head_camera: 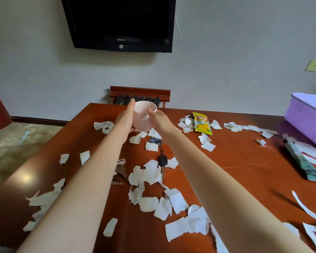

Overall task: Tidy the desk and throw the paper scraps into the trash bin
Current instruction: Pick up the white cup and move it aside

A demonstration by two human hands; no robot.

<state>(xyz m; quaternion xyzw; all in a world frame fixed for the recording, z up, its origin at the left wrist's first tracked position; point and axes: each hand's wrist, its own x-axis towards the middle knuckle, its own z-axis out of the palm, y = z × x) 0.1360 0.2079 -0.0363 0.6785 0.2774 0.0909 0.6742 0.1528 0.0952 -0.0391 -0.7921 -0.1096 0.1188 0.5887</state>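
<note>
Both arms stretch forward over the desk [226, 179]. The left hand [125, 117] cups the pink bowl [143, 118]; the right hand [161, 120] pinches its rim.

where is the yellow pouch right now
Head view: the yellow pouch lies flat on the desk's far right part, among paper scraps, just right of the right hand that holds the pink bin.

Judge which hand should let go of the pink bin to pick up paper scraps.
Right, likely. The left hand lies along the pink bin's side and under it, bearing it; the right hand holds only near the rim, and paper scraps by the yellow pouch lie on its side.
</note>
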